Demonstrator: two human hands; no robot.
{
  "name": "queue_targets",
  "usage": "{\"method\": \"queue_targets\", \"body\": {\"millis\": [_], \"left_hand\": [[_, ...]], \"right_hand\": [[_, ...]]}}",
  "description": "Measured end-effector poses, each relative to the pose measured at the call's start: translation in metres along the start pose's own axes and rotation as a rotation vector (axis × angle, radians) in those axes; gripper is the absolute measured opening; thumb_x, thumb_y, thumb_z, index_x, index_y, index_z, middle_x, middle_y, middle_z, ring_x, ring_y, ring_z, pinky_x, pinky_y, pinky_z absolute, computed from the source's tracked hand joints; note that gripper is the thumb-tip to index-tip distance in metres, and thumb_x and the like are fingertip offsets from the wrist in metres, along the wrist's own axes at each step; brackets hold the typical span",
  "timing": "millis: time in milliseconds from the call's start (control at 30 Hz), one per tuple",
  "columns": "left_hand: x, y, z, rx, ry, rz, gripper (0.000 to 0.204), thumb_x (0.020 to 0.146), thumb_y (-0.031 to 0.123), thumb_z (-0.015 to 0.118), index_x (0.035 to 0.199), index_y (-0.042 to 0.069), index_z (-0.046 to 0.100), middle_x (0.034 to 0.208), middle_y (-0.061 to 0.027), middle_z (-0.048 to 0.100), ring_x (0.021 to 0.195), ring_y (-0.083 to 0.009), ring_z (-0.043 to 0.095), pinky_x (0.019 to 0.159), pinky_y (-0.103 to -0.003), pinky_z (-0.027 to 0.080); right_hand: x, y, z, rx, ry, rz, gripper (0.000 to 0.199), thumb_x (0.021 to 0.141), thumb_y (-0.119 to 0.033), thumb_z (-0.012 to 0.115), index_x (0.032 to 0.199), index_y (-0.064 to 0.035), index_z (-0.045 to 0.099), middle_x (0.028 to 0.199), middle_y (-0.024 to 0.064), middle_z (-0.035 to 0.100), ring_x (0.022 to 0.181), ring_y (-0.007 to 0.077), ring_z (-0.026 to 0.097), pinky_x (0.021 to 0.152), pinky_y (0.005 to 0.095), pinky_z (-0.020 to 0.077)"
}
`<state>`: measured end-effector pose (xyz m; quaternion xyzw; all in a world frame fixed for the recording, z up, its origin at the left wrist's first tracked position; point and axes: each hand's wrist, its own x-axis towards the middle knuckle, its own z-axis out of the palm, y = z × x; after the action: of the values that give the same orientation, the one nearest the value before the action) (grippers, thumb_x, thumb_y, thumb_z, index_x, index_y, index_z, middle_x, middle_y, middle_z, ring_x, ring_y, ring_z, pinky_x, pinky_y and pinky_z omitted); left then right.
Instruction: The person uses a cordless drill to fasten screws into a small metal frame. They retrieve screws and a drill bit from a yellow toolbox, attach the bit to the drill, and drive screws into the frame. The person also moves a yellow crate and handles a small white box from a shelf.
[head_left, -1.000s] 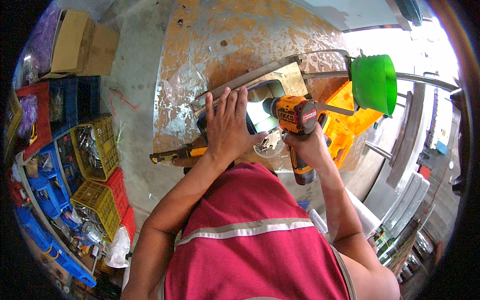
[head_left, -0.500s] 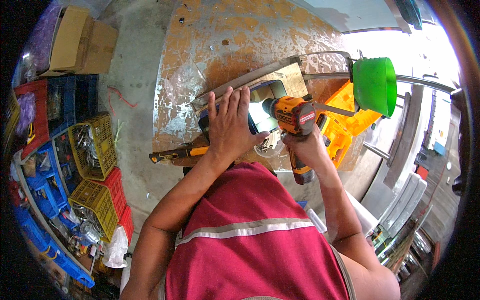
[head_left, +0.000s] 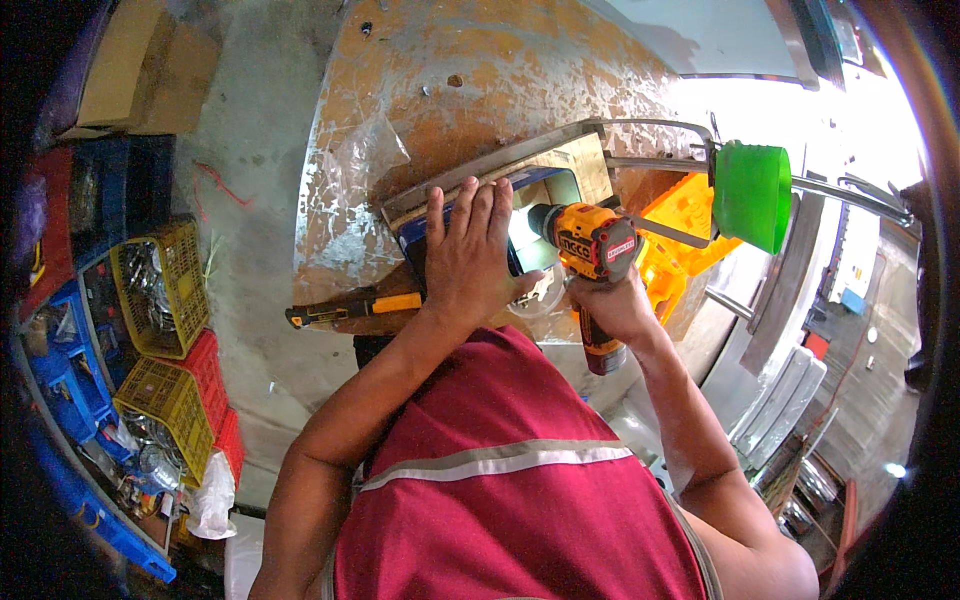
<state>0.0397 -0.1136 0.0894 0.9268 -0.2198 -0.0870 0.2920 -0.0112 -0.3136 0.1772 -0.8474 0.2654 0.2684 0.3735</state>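
My left hand (head_left: pixel 468 245) lies with its fingers stretched out, palm down, across a dark-edged box-like piece (head_left: pixel 560 188) with a pale inside. In my right hand (head_left: pixel 618 305) is an orange-and-black cordless drill (head_left: pixel 590 240), held by its grip. The drill's front end points left into the brightly lit opening of the piece; its tip is lost in the glare. Behind the piece are a wooden block (head_left: pixel 594 170) and a long metal bar (head_left: pixel 500 160). Just below the drill sits a clear round dish (head_left: pixel 543 298), partly hidden by my left thumb.
An orange-and-black-handled tool (head_left: pixel 355 307) lies at the table's near left. An open orange case (head_left: pixel 690 215) and a green container (head_left: pixel 752 200) on metal rods are to the right. Yellow crates (head_left: pixel 165 290), red crates and blue bins stand at the floor's left.
The view has shifted a little, so the surroundings sit differently in the picture. Both hands keep nearly the same pose, with the drill still at the opening of the piece.
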Motion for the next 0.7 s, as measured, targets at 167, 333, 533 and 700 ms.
{"method": "queue_targets", "body": {"millis": [167, 333, 533, 700], "left_hand": [[0.0, 0.002, -0.004, -0.074, -0.014, -0.02, 0.124, 0.062, 0.072, 0.08, 0.154, 0.0, 0.039, 0.15, -0.0169, 0.052, 0.147, -0.034, 0.038, 0.125, -0.061, 0.012], [0.001, 0.003, -0.003, -0.088, -0.031, -0.026, 0.123, 0.061, 0.068, 0.082, 0.154, 0.0, 0.038, 0.151, -0.0173, 0.051, 0.147, -0.0337, 0.038, 0.125, -0.061, 0.013], [0.001, 0.004, -0.002, -0.082, -0.018, -0.019, 0.123, 0.06, 0.068, 0.083, 0.153, 0.001, 0.039, 0.149, -0.0172, 0.052, 0.146, -0.0331, 0.04, 0.124, -0.061, 0.016], [0.001, 0.003, -0.001, -0.06, -0.015, -0.013, 0.124, 0.059, 0.072, 0.081, 0.153, 0.001, 0.04, 0.148, -0.0168, 0.053, 0.146, -0.0326, 0.04, 0.124, -0.06, 0.017]], "right_hand": [[0.001, 0.006, 0.003, 0.048, 0.009, 0.003, 0.029, 0.083, -0.017, 0.073, 0.105, 0.001, 0.067, 0.077, 0.0082, 0.071, 0.067, 0.0156, 0.069, 0.063, 0.0341, 0.0566], [-0.001, 0.011, 0.006, 0.081, 0.025, 0.035, 0.03, 0.082, -0.017, 0.075, 0.105, 0.0005, 0.068, 0.077, 0.0072, 0.071, 0.068, 0.0148, 0.068, 0.063, 0.0338, 0.056], [-0.005, 0.007, 0.007, 0.12, 0.03, 0.108, 0.031, 0.081, -0.016, 0.076, 0.106, -0.0002, 0.069, 0.08, 0.0061, 0.071, 0.071, 0.0133, 0.066, 0.065, 0.0334, 0.0555], [-0.005, 0.004, 0.009, 0.088, 0.043, 0.074, 0.032, 0.08, -0.015, 0.076, 0.107, 0.0001, 0.068, 0.084, 0.0068, 0.071, 0.075, 0.0138, 0.066, 0.067, 0.0339, 0.0554]]}}
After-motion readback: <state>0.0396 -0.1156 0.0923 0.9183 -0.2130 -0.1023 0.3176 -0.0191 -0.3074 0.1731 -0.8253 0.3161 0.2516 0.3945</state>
